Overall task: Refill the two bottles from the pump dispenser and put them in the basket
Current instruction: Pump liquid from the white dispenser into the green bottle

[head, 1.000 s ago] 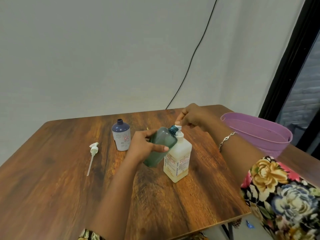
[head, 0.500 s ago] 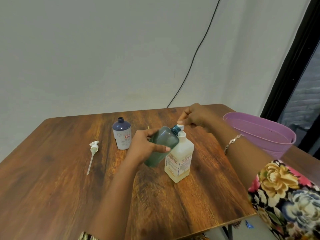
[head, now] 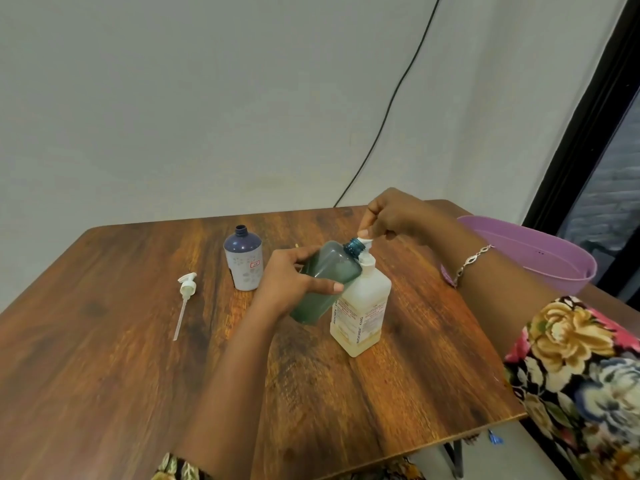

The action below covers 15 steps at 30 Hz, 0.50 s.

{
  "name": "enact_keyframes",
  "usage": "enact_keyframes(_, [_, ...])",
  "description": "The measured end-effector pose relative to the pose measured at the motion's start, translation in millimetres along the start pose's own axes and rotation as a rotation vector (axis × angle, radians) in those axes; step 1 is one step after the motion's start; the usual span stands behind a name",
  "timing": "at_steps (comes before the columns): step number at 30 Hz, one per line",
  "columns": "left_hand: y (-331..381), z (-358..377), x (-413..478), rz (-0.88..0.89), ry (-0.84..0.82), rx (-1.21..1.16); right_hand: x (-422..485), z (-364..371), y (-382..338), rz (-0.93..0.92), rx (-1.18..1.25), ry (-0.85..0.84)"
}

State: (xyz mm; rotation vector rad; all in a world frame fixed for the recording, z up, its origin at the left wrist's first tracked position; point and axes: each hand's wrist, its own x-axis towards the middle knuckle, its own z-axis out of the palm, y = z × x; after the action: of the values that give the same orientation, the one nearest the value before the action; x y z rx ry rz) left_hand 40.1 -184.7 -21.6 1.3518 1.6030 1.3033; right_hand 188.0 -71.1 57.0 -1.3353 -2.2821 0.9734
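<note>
Gripping the tilted green bottle (head: pixel 332 275) in my left hand (head: pixel 291 285), I hold its open neck at the spout of the pump dispenser (head: pixel 360 306), my right hand (head: pixel 398 216) pinching the pump head. From the dispenser, the uncapped blue bottle (head: pixel 243 261) stands at ten o'clock and the basket (head: pixel 540 261) sits at two o'clock

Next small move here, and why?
Probably press the pump head down with the right hand. Its fingertips pinch the head, and the left hand holds the green bottle tilted, its open neck right at the nozzle of the pump dispenser. Whether any liquid is flowing can't be seen.
</note>
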Motion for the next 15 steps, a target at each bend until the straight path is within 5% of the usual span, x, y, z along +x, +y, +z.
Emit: enact_keyframes(15, [0.5, 0.0, 1.6, 0.015, -0.005, 0.015, -1.1, -1.0, 9.6, 0.027, 0.113, -0.011])
